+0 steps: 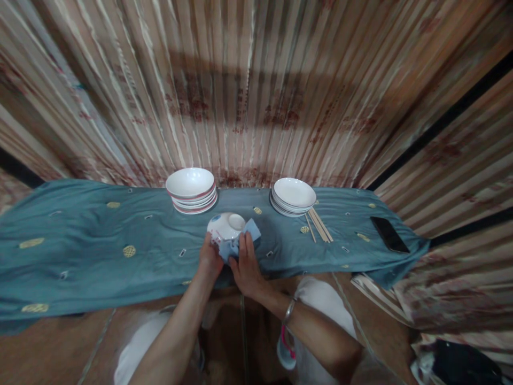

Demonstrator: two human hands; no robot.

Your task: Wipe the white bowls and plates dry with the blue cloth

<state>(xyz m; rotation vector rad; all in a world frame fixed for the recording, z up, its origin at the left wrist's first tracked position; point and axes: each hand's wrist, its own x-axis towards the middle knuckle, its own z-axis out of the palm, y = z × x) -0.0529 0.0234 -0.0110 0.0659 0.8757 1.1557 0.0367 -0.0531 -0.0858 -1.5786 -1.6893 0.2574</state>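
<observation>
One upturned floral bowl (223, 226) sits between the left grip (210, 258), clasping its side, and the right grip (246, 267), pressing blue cloth (252, 229) against it.

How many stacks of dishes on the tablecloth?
2: a red-rimmed stack at left and a dark-rimmed stack at right, near the chopsticks. The handheld bowl isn't counted. No stack seems hidden, though nested pieces within each may be.

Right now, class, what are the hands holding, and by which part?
The left hand holds a patterned white bowl, base tilted up, by its left side; the right hand holds a blue cloth against its outer wall.
</observation>
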